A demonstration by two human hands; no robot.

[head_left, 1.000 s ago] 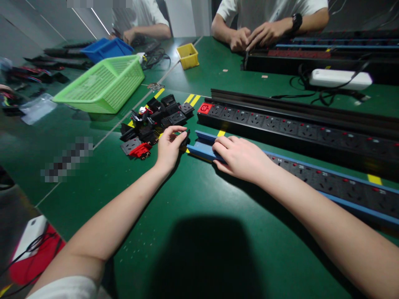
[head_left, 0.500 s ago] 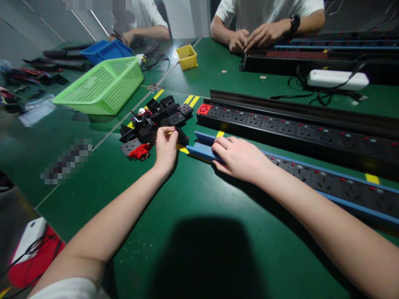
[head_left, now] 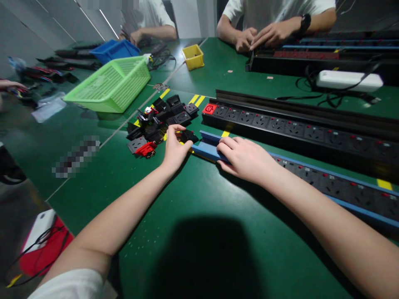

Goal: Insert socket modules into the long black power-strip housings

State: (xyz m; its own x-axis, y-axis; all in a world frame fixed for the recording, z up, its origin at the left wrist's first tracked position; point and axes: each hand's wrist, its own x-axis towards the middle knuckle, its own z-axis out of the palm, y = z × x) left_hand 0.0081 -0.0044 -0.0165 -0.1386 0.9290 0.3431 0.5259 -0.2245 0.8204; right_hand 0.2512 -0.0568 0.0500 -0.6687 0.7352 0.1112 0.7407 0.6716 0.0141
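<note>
My left hand (head_left: 175, 145) curls its thumb and fingers around the near end of a black socket module (head_left: 189, 136), beside the open end of a blue channel rail (head_left: 207, 152). The fingers partly hide the module. My right hand (head_left: 245, 160) is wrapped over the rail, fingertips inside the channel and thumb along its near side; what lies beneath the palm is hidden. To the right of it, a row of numbered black sockets (head_left: 333, 181) sits in the rail. Left of my left hand lies a pile of loose black socket modules (head_left: 156, 120), with a red one (head_left: 145, 149) among them.
Behind the rail lies a black socket strip (head_left: 264, 124) with a red end socket. A green basket (head_left: 124, 89), a blue bin (head_left: 115, 50) and a yellow box (head_left: 193, 58) stand farther back. Across the table a co-worker's hands (head_left: 262, 38) touch another strip near a white power strip (head_left: 349, 80).
My left thumb and fingers, pinched together half a second ago, are now wider apart around the black module. My right hand stays on the rail. The whole view has shifted slightly.
</note>
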